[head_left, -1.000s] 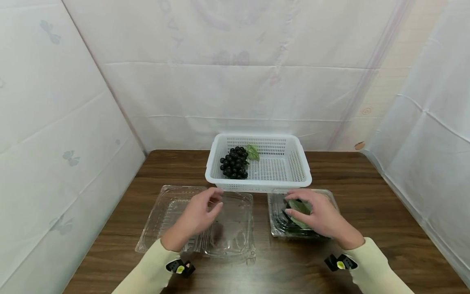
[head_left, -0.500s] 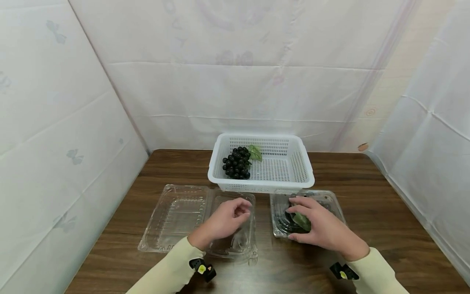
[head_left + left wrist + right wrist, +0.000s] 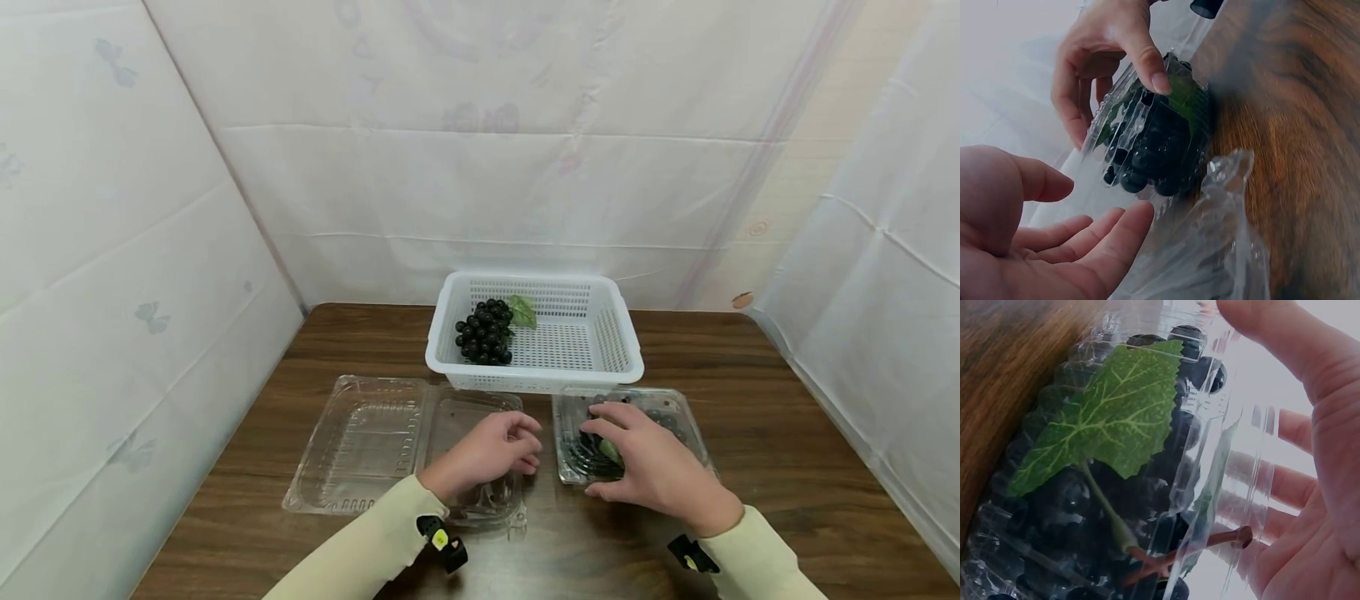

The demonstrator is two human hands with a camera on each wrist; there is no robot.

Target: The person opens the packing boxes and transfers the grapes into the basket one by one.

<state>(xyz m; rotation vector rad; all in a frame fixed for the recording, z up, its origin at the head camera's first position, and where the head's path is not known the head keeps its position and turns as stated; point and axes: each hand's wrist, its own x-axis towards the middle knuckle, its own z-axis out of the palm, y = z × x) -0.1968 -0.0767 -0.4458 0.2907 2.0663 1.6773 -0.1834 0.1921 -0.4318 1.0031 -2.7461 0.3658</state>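
A clear plastic clamshell box [image 3: 690,412] with dark grapes [image 3: 1147,156] and a green leaf [image 3: 1116,412] inside stands at the right on the table. Over its lid lies my right hand [image 3: 660,467], fingers spread and gently bent, thumb at the near side. In the right wrist view a brown stem [image 3: 1229,537] sticks out toward the palm. My left hand [image 3: 491,450], fingers loosely bent and holding nothing, hovers over the right half of an unfolded, empty clamshell [image 3: 382,433]. Its fingertips point toward the filled box.
Behind both boxes a white perforated basket [image 3: 630,371] holds a bunch of dark grapes [image 3: 483,333] with a leaf. The wooden table [image 3: 787,442] is bordered by pale curtains at the back and sides.
My left hand has moved right across the unfolded clamshell toward the filled box. My right hand has settled lower over the filled box, and its thumb has moved to the near edge.
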